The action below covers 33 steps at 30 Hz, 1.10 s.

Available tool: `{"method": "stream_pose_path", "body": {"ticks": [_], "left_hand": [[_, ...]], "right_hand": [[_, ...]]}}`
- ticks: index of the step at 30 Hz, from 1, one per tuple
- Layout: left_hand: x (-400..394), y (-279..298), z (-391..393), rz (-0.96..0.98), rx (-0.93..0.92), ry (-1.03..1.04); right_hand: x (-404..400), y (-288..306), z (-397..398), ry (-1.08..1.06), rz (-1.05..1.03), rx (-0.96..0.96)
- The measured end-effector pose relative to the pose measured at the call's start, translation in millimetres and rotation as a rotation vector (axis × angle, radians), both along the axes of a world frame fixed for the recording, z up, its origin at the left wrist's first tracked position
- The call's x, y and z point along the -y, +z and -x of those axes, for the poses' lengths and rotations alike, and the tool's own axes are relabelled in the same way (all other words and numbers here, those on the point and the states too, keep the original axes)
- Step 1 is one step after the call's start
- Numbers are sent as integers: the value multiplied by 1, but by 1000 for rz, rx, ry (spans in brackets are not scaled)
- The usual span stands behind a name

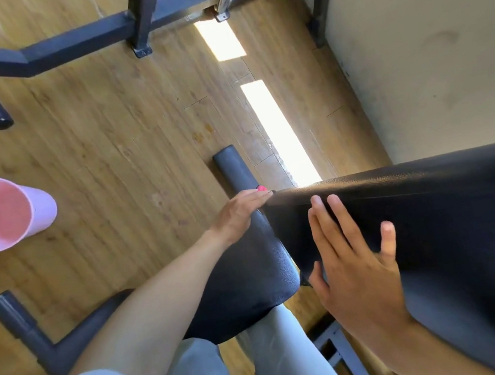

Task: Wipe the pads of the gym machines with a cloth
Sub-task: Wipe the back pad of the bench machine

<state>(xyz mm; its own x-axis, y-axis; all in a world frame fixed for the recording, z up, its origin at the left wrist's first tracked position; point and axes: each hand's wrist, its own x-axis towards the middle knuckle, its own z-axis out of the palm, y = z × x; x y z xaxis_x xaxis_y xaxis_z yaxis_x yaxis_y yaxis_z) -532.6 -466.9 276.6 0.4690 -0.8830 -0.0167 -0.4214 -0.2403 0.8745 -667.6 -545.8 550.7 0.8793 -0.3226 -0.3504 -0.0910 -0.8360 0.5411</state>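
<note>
A black back pad point(428, 196) slopes across the right side, and a black seat pad point(251, 280) lies below it at the centre. My left hand point(240, 211) reaches with straight fingers to the back pad's near corner, above the seat pad. A small bit of something pink point(261, 188) shows just past its fingers; I cannot tell whether it is the cloth. My right hand point(355, 261) lies flat on the face of the back pad with its fingers spread.
A pink bucket point(3, 214) stands on the wooden floor at the left. Dark machine frame bars point(82, 42) cross the top, and a frame leg point(34, 338) juts out at lower left. A black roller pad point(234, 167) lies beyond the seat. A pale wall point(426, 56) closes the right.
</note>
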Motion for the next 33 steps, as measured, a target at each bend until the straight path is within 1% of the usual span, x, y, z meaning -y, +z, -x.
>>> {"method": "stream_pose_path", "body": {"ticks": [2,6,11,14,16,21,24,29,33], "left_hand": [[10,18,2,46,-2,46],[30,54,-5,176,57,32],[31,108,-5,281,53,24],[26,135,-6,311,23,13],[27,156,-12,340,36,-19],[50,231,-25,467,72,-112],[66,276,-31,579,92,-127],[80,347,-37,706,178,-109],[89,387,-43,730,242,-145]], "right_hand": [[-1,1,0,-3,9,-4],[-2,1,-1,-12,6,-2],[-1,1,1,-40,-81,16],[0,4,4,-56,-146,29],[1,8,7,-53,-173,23],[2,22,13,-27,-132,-39],[-2,35,14,-42,-124,-147],[-3,59,21,-44,-98,-120],[3,71,27,-29,-91,-104]]}}
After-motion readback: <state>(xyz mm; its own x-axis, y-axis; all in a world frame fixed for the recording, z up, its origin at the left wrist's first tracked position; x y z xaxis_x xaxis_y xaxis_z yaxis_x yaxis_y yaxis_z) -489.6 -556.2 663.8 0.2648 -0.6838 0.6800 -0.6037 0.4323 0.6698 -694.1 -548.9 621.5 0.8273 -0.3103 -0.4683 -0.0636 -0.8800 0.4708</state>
